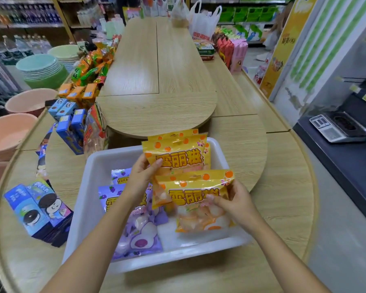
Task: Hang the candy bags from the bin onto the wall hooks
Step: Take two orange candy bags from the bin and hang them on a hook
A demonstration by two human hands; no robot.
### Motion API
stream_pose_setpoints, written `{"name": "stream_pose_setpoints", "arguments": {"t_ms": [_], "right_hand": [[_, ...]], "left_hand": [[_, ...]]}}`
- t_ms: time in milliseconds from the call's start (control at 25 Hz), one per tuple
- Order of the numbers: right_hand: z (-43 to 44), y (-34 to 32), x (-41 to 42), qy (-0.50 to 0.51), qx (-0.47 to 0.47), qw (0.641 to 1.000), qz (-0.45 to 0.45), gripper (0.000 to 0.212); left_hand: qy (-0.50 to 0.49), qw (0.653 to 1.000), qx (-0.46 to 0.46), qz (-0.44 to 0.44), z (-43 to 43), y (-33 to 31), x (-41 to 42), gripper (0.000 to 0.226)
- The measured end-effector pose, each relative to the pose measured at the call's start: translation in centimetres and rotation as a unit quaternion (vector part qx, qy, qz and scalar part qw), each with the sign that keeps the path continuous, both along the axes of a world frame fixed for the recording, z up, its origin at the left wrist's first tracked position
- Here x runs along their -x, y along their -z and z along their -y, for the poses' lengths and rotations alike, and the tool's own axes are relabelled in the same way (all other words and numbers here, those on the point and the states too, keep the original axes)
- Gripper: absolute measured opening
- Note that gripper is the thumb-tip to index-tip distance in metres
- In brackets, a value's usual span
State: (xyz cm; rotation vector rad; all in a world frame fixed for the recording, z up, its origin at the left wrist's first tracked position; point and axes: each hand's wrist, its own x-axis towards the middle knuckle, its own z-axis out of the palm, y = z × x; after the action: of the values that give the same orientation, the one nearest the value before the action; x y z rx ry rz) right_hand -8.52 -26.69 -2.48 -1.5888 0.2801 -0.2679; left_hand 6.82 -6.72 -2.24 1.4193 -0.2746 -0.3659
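Note:
A white plastic bin (93, 199) sits on the wooden display table in front of me. My left hand (143, 174) grips a stack of yellow-orange candy bags (178, 153) held upright over the bin. My right hand (232, 199) pinches another yellow-orange candy bag (194, 187) by its right edge, just in front of that stack. Purple candy bags (135, 233) lie flat in the bin's left half. Wall hooks (355, 80) with small price tags stick out from the panel at the far right.
Blue biscuit boxes (70, 127) and flat blue packs (36, 210) stand left of the bin. Pink basins (6, 134) and stacked green bowls (40, 68) lie further left. A scale (338, 127) rests on the dark counter at right. A raised wooden tier (156, 81) runs behind the bin.

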Motion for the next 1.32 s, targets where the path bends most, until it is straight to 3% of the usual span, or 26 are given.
{"name": "stream_pose_setpoints", "arguments": {"t_ms": [160,360,480,560,680,800,960,1080,1320], "right_hand": [[-0.1,-3.3,0.8,0.058,-0.076,0.991,0.09,0.043],[-2.1,-5.5,3.9,0.105,-0.138,0.973,0.155,0.042],[-2.8,-6.2,6.9,0.153,-0.151,0.962,0.169,0.041],[-2.4,-6.5,9.6,0.2,-0.131,0.955,0.176,0.04],[-1.3,-6.7,14.3,0.279,-0.084,0.942,0.167,0.043],[0.9,-6.8,19.5,0.35,-0.04,0.923,0.151,0.043],[5.6,-6.7,26.2,0.421,0.002,0.897,0.136,0.061],[11.1,-6.7,30.8,0.461,0.029,0.876,0.137,0.05],[23.7,-9.0,39.8,0.534,0.092,0.83,0.128,0.029]], "left_hand": [[-0.071,0.992,-0.006,0.1,-1.7,-1.8,0.7,0.022],[-0.127,0.986,-0.007,0.108,-2.4,-3.4,4.1,0.009],[-0.043,0.994,0.036,0.096,-1.8,-3.9,5.8,0.021],[0.015,0.994,0.015,0.105,-0.6,-4.1,6.8,0.048],[0.071,0.989,-0.007,0.128,2.7,-4.2,9.0,0.059],[0.14,0.977,0.009,0.162,7.9,-4.4,12.6,0.052],[0.23,0.959,0.042,0.158,16.4,-4.6,18.2,0.052],[0.261,0.955,0.056,0.128,23.6,-4.6,22.6,0.054],[0.329,0.935,0.078,0.112,38.0,-5.2,30.2,0.037]]}}
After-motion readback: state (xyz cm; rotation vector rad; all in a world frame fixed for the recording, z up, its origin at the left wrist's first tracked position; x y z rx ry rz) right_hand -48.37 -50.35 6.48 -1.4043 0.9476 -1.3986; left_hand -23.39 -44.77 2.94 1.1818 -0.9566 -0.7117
